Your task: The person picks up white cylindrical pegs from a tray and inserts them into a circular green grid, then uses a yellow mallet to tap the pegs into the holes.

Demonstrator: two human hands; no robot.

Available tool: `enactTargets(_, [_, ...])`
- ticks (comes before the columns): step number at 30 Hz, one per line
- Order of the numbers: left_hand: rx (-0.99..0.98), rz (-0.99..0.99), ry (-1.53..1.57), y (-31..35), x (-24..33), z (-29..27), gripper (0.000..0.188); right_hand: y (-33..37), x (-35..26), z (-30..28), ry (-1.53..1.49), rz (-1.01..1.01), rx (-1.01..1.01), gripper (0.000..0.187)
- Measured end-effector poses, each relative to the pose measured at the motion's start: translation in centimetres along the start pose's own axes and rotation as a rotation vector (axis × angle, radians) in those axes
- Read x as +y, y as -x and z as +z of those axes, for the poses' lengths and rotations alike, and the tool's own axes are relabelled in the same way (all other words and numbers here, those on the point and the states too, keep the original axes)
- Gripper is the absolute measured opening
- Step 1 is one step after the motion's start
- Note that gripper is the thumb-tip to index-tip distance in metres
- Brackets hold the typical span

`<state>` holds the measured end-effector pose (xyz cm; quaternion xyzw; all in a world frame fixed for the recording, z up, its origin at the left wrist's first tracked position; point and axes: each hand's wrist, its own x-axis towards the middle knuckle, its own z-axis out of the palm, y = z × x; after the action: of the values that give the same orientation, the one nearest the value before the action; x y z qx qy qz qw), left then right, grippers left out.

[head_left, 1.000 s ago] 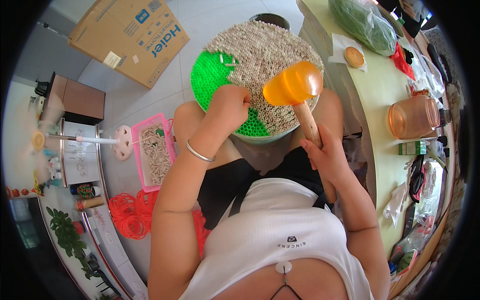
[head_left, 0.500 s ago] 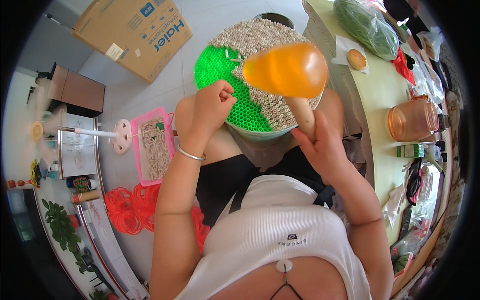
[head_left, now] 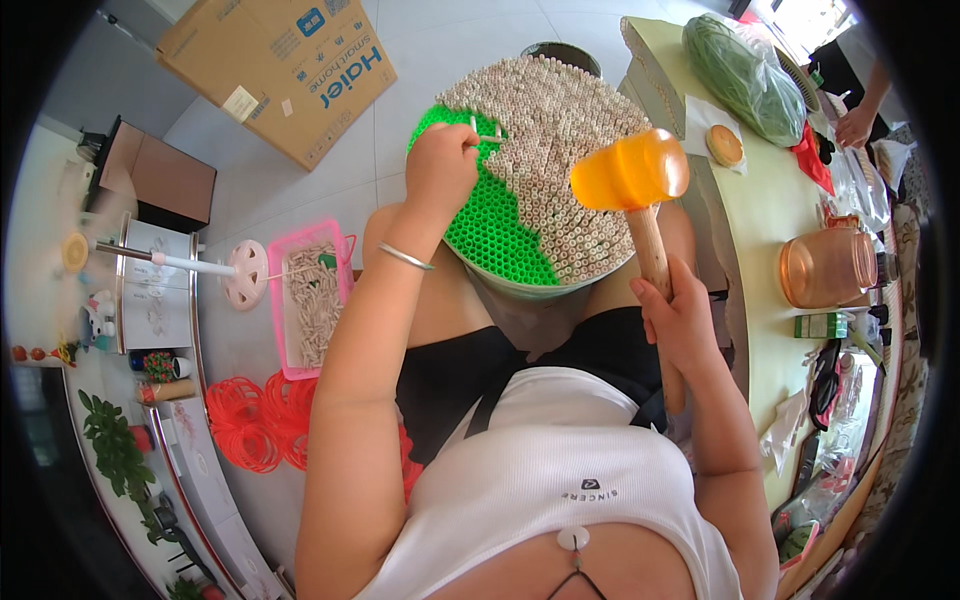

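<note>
The left hand (head_left: 440, 165) pinches a small pale peg (head_left: 487, 135) between its fingertips and holds it at the border where the filled and unfilled parts of the round green tray (head_left: 495, 235) meet, apparently so the peg stands steady over an open hole. The peg looks short and roughly upright over the tray, though its exact tilt is hard to tell. The right hand (head_left: 680, 320) is clenched around the wooden handle of an orange-headed mallet (head_left: 630, 170), gripping low on the shaft, which seems meant to give swing. The mallet's long axis runs from the hand up and away from the body, its head raised above the packed pale pegs (head_left: 565, 130) that fill the tray's far and right portions. The tray rests on the person's lap, close to both hands. A pink basket (head_left: 312, 300) of loose pegs sits on the floor to the left; a tabletop (head_left: 770, 210) runs along the right.
</note>
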<state>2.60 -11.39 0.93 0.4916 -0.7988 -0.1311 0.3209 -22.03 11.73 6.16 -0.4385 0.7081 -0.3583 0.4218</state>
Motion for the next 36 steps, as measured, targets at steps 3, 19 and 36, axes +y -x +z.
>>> enactTargets(3, [0.031, 0.040, -0.077, -1.3, -0.1, 0.9, 0.012, 0.2, 0.7, 0.1, -0.034, 0.049, -0.028, 0.021])
enactTargets(19, [-0.093, -0.052, 0.246, 3.8, 2.5, -2.6, 0.009, -0.1, 1.6, 0.5, -0.045, 0.058, -0.066, 0.022])
enactTargets(36, [-0.423, 0.225, -0.200, 3.2, 4.6, 0.0, 0.012, 0.3, 0.2, 1.1, 0.010, -0.018, -0.108, 0.025])
